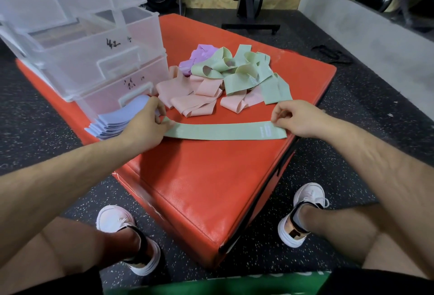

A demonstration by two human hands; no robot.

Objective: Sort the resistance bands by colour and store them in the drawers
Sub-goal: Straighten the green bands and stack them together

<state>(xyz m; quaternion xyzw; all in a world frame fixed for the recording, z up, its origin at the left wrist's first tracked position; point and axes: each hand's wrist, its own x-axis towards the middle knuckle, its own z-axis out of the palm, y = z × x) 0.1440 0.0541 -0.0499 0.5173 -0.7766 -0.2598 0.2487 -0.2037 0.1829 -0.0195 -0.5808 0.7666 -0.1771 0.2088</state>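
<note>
green band (223, 131) flat between both hands

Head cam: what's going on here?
A person is sorting resistance bands on a red padded box. Both hands pinch one green band laid flat: the left hand at one end, the right hand at the other. A neat stack of blue bands lies beside the clear plastic drawers. Behind, a mixed pile of pink, green and purple bands is still unsorted.
</note>
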